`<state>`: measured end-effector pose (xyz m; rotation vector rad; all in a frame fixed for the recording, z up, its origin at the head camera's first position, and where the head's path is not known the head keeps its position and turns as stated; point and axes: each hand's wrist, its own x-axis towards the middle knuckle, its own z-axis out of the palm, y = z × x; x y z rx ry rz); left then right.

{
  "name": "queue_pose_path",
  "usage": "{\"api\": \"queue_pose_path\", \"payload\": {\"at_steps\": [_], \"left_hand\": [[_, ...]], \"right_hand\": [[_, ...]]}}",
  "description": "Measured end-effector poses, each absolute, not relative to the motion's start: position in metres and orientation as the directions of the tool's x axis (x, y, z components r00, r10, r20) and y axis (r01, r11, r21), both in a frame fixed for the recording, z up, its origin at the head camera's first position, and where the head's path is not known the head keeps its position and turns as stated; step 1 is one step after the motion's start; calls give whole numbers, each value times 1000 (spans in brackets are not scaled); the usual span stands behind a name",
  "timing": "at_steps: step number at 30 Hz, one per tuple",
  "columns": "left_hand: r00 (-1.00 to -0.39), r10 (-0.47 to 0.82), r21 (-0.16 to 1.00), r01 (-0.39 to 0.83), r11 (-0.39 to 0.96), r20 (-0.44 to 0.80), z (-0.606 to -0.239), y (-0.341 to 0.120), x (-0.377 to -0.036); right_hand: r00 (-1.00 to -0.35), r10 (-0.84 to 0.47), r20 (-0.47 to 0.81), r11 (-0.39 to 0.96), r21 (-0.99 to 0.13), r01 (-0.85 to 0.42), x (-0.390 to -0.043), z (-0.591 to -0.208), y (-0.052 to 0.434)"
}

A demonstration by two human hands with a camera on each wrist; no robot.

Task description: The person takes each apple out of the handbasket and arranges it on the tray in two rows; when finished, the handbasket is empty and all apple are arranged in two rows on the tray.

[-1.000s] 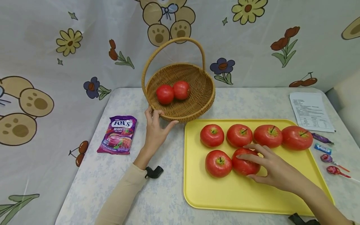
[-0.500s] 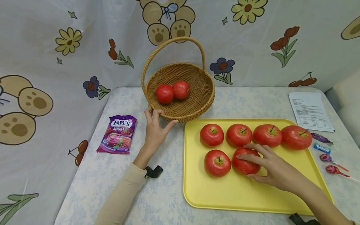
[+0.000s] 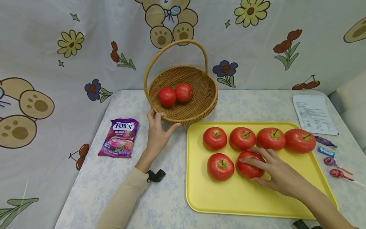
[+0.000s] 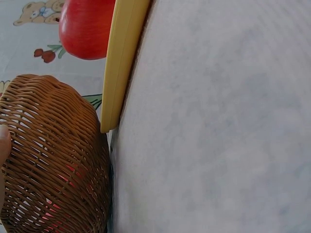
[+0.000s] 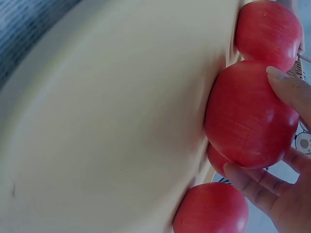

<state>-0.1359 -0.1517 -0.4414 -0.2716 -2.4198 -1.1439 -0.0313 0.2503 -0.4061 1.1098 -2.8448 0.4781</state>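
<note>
A wicker basket (image 3: 197,111) with a hoop handle holds two red apples (image 3: 175,93) at the back of the table. My left hand (image 3: 161,122) grips its near rim; in the left wrist view the basket's weave (image 4: 53,160) fills the lower left. A yellow tray (image 3: 243,197) carries several red apples. My right hand (image 3: 257,170) grips the right apple of the front row (image 3: 246,171), fingers over the top and thumb at the near side. In the right wrist view, fingers (image 5: 291,90) wrap that apple (image 5: 248,116) on the tray (image 5: 112,121).
A purple Fox's candy bag (image 3: 120,136) lies left of my left hand. A printed sheet (image 3: 313,114) and several wrapped sweets and lollipops (image 3: 331,156) lie right of the tray. A patterned cloth hangs behind the table.
</note>
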Motion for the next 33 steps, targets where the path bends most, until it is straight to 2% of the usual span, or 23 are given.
{"api": "queue_pose_path", "payload": {"at_steps": [11,16,26,33], "left_hand": [[-875,-8,679,369,635,484,-445,-153,-138],[-875,-9,680,370,633,483,-443,-153,-138],[-881,-3,684,366,632,474,-443,-152,-137],[-874,-3,678,375,633,486,-443,-153,-137]], "right_hand": [[-764,-616,194,713,-276,-645,-28,-396,255],[-740,-630,235,689,-269,-673,-35,-386,253],[-708,-668,229,636,-317,-703,-65,-366,234],[-671,-708,220,591,-334,-734,-100,-349,215]]}}
